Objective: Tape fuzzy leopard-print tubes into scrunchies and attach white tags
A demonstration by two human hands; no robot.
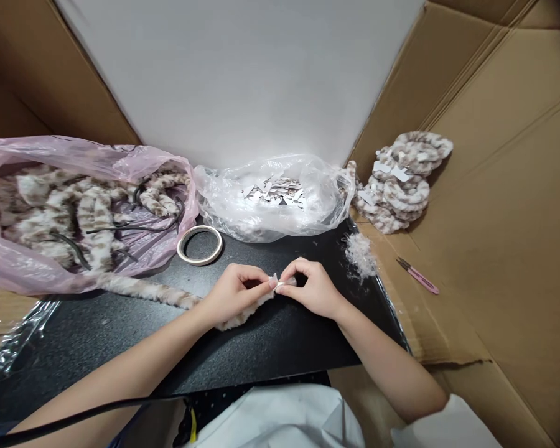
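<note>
A long furry strip (149,290), cream with brown patches, runs from the pink bag across the black table, passing under my left hand (242,291). Its end is between my two hands, just above the table. There my left thumb and forefinger pinch it, with a small whitish, semi-clear piece at their tips. Facing them, my right hand (313,289) pinches the same end, where a bit of white shows between the fingertips. Whether the white bit is tape or a tag, I cannot tell. A roll of narrow tape (181,252) lies flat beyond my left hand.
At the left, a pink plastic bag (140,163) holds furry pieces with dark cords. A clear bag (322,218) of small paper tags stands behind. To the right are tagged furry coils (404,193), loose fluff (360,254) and pink thread snips (420,278). Cardboard walls (504,186) flank the table.
</note>
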